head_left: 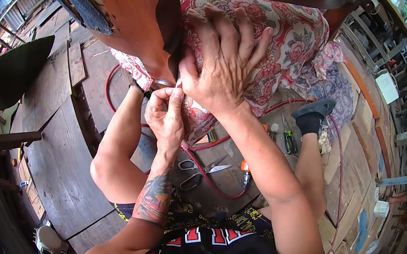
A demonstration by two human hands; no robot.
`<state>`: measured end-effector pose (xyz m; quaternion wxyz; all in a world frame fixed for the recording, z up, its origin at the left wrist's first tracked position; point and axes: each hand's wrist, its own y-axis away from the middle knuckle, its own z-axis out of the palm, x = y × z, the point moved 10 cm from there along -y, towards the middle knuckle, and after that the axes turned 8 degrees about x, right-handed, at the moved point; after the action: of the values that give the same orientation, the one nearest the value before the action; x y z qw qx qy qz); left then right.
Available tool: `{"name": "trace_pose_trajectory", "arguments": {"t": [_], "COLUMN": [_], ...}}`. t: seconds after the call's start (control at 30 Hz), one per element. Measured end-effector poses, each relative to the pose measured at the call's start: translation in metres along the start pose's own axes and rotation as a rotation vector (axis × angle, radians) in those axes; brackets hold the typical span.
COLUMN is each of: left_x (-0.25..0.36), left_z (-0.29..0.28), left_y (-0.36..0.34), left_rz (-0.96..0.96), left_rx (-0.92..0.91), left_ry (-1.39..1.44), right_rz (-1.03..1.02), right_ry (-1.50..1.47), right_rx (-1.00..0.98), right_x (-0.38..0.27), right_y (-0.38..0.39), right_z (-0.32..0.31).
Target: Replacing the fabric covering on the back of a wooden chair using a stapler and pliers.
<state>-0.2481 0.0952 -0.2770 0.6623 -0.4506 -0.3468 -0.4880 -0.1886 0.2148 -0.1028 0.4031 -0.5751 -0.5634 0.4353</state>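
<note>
My right hand (224, 70) lies spread on red-and-cream floral fabric (288, 51). Its thumb presses near the fabric's left edge, beside a dark flap (169, 22). Just below that thumb, the thumb and forefinger of my left hand (166, 117) are pinched together; a small pale bit shows at their tips, too small to name. The fabric covers part of a piece of furniture with a glossy brown frame (132, 2). A loose fold of fabric (134, 68) hangs at the frame's lower left. Whatever lies under my right palm is hidden.
Between my legs, scissors (218, 168) lie on the wooden floor (65, 160) beside a red hose (207, 179) with a metal coupling. Green-and-black handled pliers (290, 142) rest near my right foot. Bunched fabric (339, 88) lies beyond it. A dark green sheet (8, 68) stands left.
</note>
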Motion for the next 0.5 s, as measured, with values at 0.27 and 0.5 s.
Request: {"name": "trace_pose_trajectory", "arguments": {"t": [0.27, 0.5], "left_x": [0.006, 0.007], "left_z": [0.000, -0.006], "left_y": [0.001, -0.003], "left_rz": [0.060, 0.146], "left_rx": [-0.014, 0.055], "left_ry": [-0.060, -0.206], "right_rz": [0.009, 0.109], "right_ry": [-0.360, -0.035], "right_rx": [0.016, 0.125], "right_x": [0.027, 0.057], "right_y": [0.020, 0.077], "right_z": [-0.018, -0.026]}}
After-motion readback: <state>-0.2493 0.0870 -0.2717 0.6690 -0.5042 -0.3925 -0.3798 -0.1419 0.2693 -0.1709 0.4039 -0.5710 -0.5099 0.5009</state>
